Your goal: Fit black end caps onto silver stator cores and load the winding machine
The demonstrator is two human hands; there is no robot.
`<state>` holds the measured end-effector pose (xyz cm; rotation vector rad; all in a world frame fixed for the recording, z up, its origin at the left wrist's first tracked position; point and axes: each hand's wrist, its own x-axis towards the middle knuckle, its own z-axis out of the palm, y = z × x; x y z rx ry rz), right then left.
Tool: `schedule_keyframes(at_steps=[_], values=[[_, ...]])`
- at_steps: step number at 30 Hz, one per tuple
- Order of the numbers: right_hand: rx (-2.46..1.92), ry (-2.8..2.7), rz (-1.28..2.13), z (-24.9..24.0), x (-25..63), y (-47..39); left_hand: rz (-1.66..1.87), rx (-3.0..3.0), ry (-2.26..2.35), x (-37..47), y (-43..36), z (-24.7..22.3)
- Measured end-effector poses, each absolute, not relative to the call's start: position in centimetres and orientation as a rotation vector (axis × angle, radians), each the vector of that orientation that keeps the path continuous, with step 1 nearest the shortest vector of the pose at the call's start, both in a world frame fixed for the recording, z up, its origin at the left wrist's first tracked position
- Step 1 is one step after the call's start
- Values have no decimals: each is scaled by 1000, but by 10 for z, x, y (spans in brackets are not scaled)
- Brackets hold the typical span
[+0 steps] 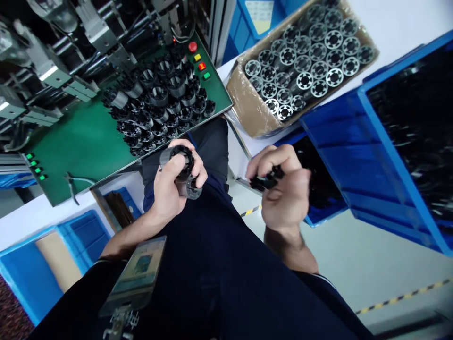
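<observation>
- Left hand [173,177] is curled around two short cylinders: an upper one [165,159] with a black insert, thumb over its mouth, and a lower one [193,191] at its 5 o'clock
- Right hand [286,186], at the left hand's 3 o'clock and well apart, pinches dark parts [260,183], too blurred to count
- At the left hand's 12 o'clock, rows of black-fitted cylinders [159,104] crowd the near edge of a green tabletop [81,141], blocking much of the way to the machine fixtures [95,35]
- Pliers [72,184] lie at 9 o'clock, partly over the tabletop's edge
- Towards the right hand's 1 o'clock, an open carton [251,111] is packed with upright metal cylinders [318,68]
- Just behind that hand, which partly covers it, a blue bin [327,218] holds dark parts; a larger blue crate [396,151] stands at 2 to 3 o'clock
- A badge [136,271] hangs at the left hand's 7 o'clock
</observation>
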<state>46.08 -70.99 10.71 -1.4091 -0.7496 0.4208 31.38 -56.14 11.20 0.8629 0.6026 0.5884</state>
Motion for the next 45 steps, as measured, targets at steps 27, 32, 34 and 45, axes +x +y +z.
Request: schedule_keyframes(at_steps=[27,32,34,45], values=[[-1230,-1584,736,122,317,-588,1314,830,689,151,-523,89],[-1190,-1599,738,122,313,-587,1311,867,682,144,-523,89],[-1206,-1576,724,120,317,-588,1278,861,655,147,-525,88],[-1211,-1695,654,120,346,-585,1225,775,830,183,-527,99]])
